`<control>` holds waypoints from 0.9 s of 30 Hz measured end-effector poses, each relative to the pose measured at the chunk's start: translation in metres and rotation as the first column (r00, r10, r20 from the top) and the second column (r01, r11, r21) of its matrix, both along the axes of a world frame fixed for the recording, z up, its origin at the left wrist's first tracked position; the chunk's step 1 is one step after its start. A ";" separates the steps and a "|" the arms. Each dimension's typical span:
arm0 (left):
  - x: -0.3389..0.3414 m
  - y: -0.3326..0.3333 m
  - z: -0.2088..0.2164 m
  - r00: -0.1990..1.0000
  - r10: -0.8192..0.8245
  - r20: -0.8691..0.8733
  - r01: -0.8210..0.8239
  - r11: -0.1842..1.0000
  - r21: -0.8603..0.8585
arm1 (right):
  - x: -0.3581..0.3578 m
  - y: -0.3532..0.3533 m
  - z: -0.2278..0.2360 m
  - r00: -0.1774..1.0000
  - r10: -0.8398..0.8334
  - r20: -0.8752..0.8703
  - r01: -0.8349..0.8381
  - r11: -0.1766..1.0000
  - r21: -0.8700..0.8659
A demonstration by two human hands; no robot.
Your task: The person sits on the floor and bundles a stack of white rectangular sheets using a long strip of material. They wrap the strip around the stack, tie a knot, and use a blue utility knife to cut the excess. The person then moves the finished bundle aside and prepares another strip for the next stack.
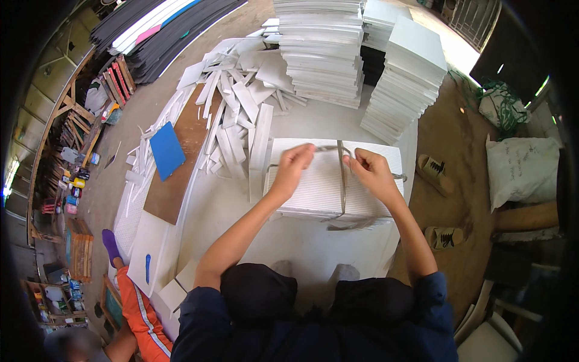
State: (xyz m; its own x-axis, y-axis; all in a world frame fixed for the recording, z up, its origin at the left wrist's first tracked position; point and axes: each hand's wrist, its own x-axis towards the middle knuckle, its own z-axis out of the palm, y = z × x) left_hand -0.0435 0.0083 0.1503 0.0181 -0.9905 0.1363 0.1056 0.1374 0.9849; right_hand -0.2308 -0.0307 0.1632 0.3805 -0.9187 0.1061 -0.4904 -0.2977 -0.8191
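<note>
In front of my knees lies a bundle of white corrugated sheets (306, 194), stacked with their ribbed edges showing. A grey strap (342, 192) runs over the bundle from far to near, and another band crosses it sideways. My left hand (292, 170) is closed above the bundle's left half, pinching a length of the strap that stretches toward the middle. Above the right half, my right hand (372, 173) is also closed, with thumb and fingers on the strap near the crossing. Loose strap ends (351, 224) stick out at the bundle's near side.
Tall stacks of white sheets (319, 54) (405, 78) rise beyond the bundle. Left of it lie a heap of white offcuts (232, 127), a brown board (175, 181) and a blue sheet (167, 151). Shoes (435, 173) and a white sack (523, 170) sit right. Another person's orange-trousered leg (140, 311) extends lower left.
</note>
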 end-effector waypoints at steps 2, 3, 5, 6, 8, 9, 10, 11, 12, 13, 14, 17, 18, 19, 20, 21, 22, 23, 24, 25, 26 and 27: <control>0.010 -0.006 0.000 0.943 0.030 -0.331 -0.069 0.992 -0.107 | -0.003 -0.002 0.006 0.992 -0.093 0.081 0.097 0.994 -0.049; 0.006 -0.004 0.011 0.947 0.094 -0.308 -0.136 0.984 -0.118 | -0.005 -0.002 0.009 0.974 -0.147 0.171 0.164 0.983 -0.088; 0.008 -0.005 0.018 0.943 0.133 -0.304 -0.176 0.977 -0.119 | -0.009 -0.006 0.019 0.910 -0.247 0.332 0.275 0.961 -0.038; 0.010 -0.005 0.023 0.942 0.153 -0.299 -0.197 0.973 -0.123 | -0.007 -0.006 0.020 0.914 -0.262 0.311 0.296 0.953 -0.066; 0.000 -0.002 0.030 0.952 0.172 -0.252 -0.203 0.974 -0.104 | -0.001 -0.005 0.023 0.918 -0.292 0.270 0.333 0.935 -0.123; -0.007 -0.003 0.033 0.956 0.178 -0.235 -0.205 0.974 -0.096 | 0.000 -0.005 0.025 0.916 -0.304 0.261 0.347 0.928 -0.136; -0.012 -0.005 0.039 0.955 0.159 -0.249 -0.192 0.974 -0.116 | 0.000 -0.006 0.027 0.915 -0.317 0.251 0.360 0.921 -0.150; -0.016 -0.007 0.045 0.955 0.140 -0.263 -0.181 0.974 -0.136 | 0.001 -0.006 0.029 0.913 -0.329 0.242 0.373 0.913 -0.164; -0.019 -0.005 0.047 0.953 0.133 -0.273 -0.177 0.974 -0.144 | 0.003 -0.003 0.030 0.913 -0.337 0.230 0.378 0.911 -0.166; -0.022 -0.008 0.048 0.962 0.099 -0.253 -0.135 0.982 -0.130 | 0.005 -0.003 0.036 0.922 -0.313 0.227 0.365 0.897 -0.249; -0.022 -0.006 0.049 0.961 0.109 -0.253 -0.146 0.981 -0.129 | 0.007 -0.001 0.040 0.926 -0.315 0.209 0.357 0.910 -0.210; -0.021 -0.009 0.055 0.966 0.123 -0.226 -0.152 0.981 -0.118 | 0.010 -0.002 0.048 0.926 -0.329 0.184 0.358 0.921 -0.157; -0.020 -0.007 0.051 0.968 0.143 -0.207 -0.164 0.983 -0.086 | 0.010 0.000 0.047 0.930 -0.321 0.178 0.350 0.922 -0.166; -0.019 -0.006 0.047 0.969 0.163 -0.187 -0.176 0.983 -0.054 | 0.011 0.001 0.046 0.933 -0.315 0.173 0.343 0.923 -0.174; -0.019 -0.006 0.044 0.971 0.158 -0.181 -0.168 0.985 -0.039 | 0.011 -0.001 0.045 0.938 -0.308 0.159 0.334 0.926 -0.177; -0.018 -0.006 0.039 0.973 0.151 -0.177 -0.157 0.987 -0.019 | 0.011 -0.002 0.041 0.941 -0.306 0.142 0.328 0.928 -0.177; -0.018 -0.006 0.036 0.975 0.143 -0.172 -0.145 0.989 0.000 | 0.010 -0.003 0.038 0.944 -0.304 0.126 0.322 0.930 -0.176; -0.019 -0.008 0.033 0.977 0.134 -0.166 -0.134 0.991 0.010 | 0.010 -0.004 0.037 0.943 -0.308 0.126 0.327 0.927 -0.182; -0.022 -0.009 0.030 0.979 0.124 -0.163 -0.122 0.992 0.025 | 0.009 -0.004 0.034 0.942 -0.314 0.123 0.332 0.925 -0.185; -0.024 -0.010 0.028 0.981 0.114 -0.159 -0.109 0.993 0.040 | 0.008 -0.004 0.032 0.940 -0.320 0.120 0.338 0.922 -0.187; -0.025 -0.013 0.027 0.988 0.086 -0.125 -0.081 0.996 0.047 | 0.007 -0.006 0.029 0.941 -0.318 0.115 0.334 0.924 -0.186; -0.027 -0.018 0.026 0.994 0.052 -0.095 -0.047 0.997 0.055 | 0.005 -0.008 0.027 0.941 -0.321 0.106 0.336 0.924 -0.185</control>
State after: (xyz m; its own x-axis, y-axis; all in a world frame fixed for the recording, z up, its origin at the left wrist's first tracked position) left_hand -0.0705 -0.0096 0.1764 0.0781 -0.9938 0.0789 0.1946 0.0928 0.9765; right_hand -0.2263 -0.0386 0.1898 0.0458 -0.9482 0.3144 -0.5296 -0.2899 -0.7972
